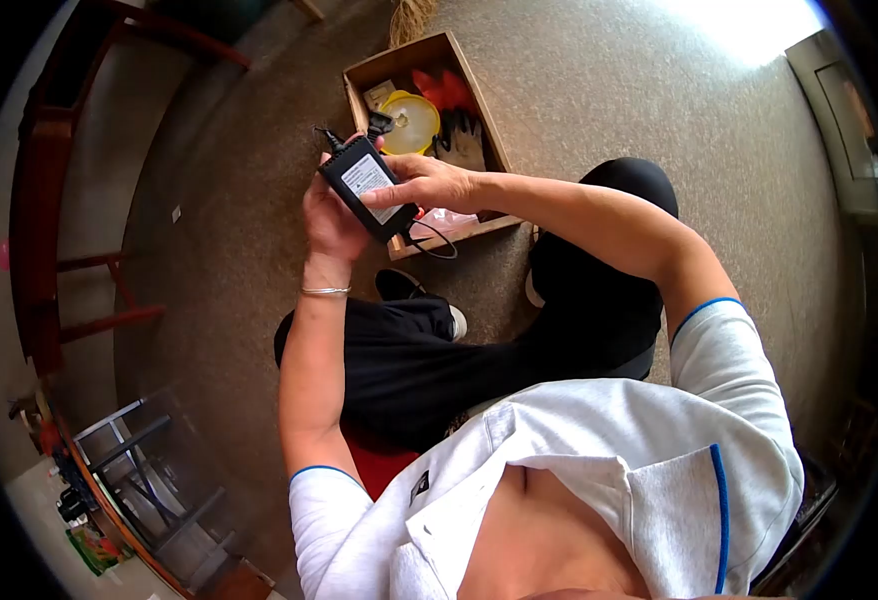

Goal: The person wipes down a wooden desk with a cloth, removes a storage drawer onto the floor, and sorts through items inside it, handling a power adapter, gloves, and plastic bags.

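Observation:
A black power adapter (367,186) with a white printed label is held up in front of me, over the near left edge of a wooden drawer box. My left hand (331,215) grips its left side from below. My right hand (424,185) holds its right side, the thumb lying across the label. Thin black cable (437,243) loops from its lower end, and a plug sticks out at the top. In the wooden box (479,85) behind it lie a round yellow-rimmed lid (411,122), red cloth or plastic (443,90) and a work glove (462,143).
Straw bristles (412,22) touch the box's far end. A dark red wooden chair or table frame (44,200) stands at the left, a metal folding frame (159,500) at lower left. A cabinet (839,130) is at the right. My bent knees flank the front of the box.

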Action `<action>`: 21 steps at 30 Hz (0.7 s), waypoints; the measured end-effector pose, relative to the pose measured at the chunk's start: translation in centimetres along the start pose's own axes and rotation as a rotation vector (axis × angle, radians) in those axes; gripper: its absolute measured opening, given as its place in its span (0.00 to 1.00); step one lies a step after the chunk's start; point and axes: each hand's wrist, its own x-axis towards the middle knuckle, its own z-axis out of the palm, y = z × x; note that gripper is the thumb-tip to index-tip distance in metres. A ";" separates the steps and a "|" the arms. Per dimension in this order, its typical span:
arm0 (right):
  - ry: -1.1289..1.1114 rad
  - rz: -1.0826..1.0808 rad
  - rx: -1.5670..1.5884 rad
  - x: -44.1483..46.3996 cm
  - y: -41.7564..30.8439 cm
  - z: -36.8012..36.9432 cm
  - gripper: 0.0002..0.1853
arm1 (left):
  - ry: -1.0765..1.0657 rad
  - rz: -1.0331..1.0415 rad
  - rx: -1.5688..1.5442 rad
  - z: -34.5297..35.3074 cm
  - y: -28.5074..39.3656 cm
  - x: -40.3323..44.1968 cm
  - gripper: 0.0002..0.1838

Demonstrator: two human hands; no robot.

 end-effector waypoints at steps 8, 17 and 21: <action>0.216 0.031 0.035 1.5 2.0 -1.3 0.31 | 0.139 0.047 0.049 0.2 0.9 0.1 0.26; 0.100 0.006 0.518 0.9 2.2 -0.2 0.20 | 0.105 0.173 0.255 2.2 0.5 -0.5 0.20; 0.012 0.100 0.548 0.3 1.1 -0.3 0.20 | 0.108 0.217 0.395 1.6 0.3 -0.8 0.18</action>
